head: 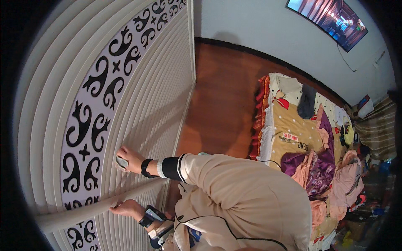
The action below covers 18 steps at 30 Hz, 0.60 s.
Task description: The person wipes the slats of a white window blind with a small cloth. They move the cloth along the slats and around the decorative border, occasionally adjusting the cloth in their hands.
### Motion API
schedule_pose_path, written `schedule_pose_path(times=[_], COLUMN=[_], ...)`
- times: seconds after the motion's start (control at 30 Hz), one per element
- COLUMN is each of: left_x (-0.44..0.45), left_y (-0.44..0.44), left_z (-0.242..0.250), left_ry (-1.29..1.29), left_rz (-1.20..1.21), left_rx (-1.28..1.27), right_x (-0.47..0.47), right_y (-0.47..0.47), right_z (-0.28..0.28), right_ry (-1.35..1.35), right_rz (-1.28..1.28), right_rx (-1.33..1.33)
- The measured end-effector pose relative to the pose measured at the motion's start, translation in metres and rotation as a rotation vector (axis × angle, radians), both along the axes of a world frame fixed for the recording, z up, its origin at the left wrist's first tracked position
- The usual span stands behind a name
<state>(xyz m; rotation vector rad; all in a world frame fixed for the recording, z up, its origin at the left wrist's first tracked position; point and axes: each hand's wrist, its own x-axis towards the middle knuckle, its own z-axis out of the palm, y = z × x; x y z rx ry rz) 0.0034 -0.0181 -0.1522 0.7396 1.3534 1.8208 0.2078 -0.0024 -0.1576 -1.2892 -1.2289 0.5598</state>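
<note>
A slatted white panel (147, 119) with a band of black scrollwork (83, 125) fills the left side of the view. Against its slats, my right hand (130, 159) holds a small pad (122, 163) with a grey face and a pinkish edge. Lower down, my left hand (128, 208) is at the lower edge of a long pale roll or rail (78, 214) that crosses the panel; its fingertips touch that edge, but whether they grip it is unclear. Both wrists wear black bands, and a device with a lit screen (155, 214) is beside the left wrist.
Reddish-brown wooden floor (216, 106) lies between the panel and a bed (282, 125) with patterned bedding. Purple and pink garments (320, 172) are heaped on the bed. A lit television (333, 22) hangs on the pale wall. Mixed household items crowd the lower right.
</note>
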Motion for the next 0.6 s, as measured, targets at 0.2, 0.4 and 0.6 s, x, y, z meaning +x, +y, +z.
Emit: schedule_pose_path(times=[0.2,0.4,0.6], left_x=[0.019,-0.003,0.002], left_y=[0.001,-0.007,-0.012], left_z=[0.002,-0.017,-0.012], left_ry=[0.325,0.168,-0.166], left_rz=[-0.022,0.145,0.188], left_rx=[0.108,0.020,0.017], right_x=[0.067,0.122,0.174], right_y=[0.032,0.044,0.061], right_z=[-0.021,-0.052,-0.058], right_ry=[0.336,0.860,0.494], right_rz=[-0.078,-0.026,-0.417], right_rx=[-0.009,-0.014,0.029])
